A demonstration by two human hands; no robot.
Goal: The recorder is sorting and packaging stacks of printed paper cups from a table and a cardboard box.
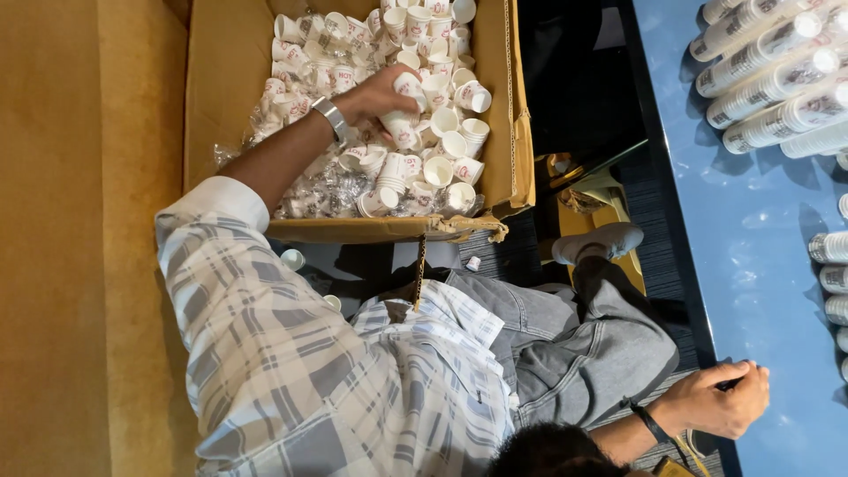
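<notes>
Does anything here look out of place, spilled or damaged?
Yes. Two stray paper cups lie on the floor outside the cardboard box, just below its front wall, which is torn and crumpled near one corner. Inside, where the left hand grasps some, the loose cups lie jumbled among crumpled plastic wrap.

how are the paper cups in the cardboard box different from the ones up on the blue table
The cups in the cardboard box lie loose and jumbled, pointing every way; the cups on the blue table are nested into long stacks. The box cups sit among crinkled clear plastic wrap; the table stacks lie side by side in a neat row. Both are small white paper cups with printing.
</notes>
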